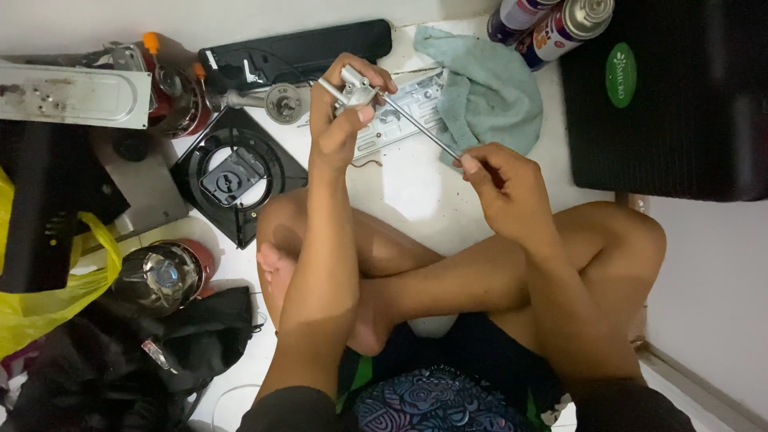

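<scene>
While the person sits cross-legged on the white floor [400, 188], a small metal valve block [356, 88] is held up in the left hand [340, 120], fingers closed round it, thumb pressed on its near face. A thin metal rod [420, 124] runs from the block down to the right hand [504, 184], where its lower end is pinched between thumb and fingertips. Both grips are closed: left on the block, right on the rod. Block and rod are held in the air, above a grey metal plate [404, 108] lying on the floor.

Head view, surroundings: a teal cloth [488, 88] lies just beside the plate, partly over it. Two spray cans [552, 24] stand at the top edge, next to a black case [680, 120]. To the left, a black burner pan [236, 172] with its round ring, a round metal part [284, 102] on a short shaft, a long grey metal panel [72, 94], a shiny domed metal part [164, 276] and a yellow plastic bag [48, 304].

Judged step: the rod is being fitted into, or worked within, the block; whether it is threaded or seated cannot be told. Next move likely calls for the block to be held steady and the rod kept in line with its bore, with fine turning at the fingertips.
</scene>
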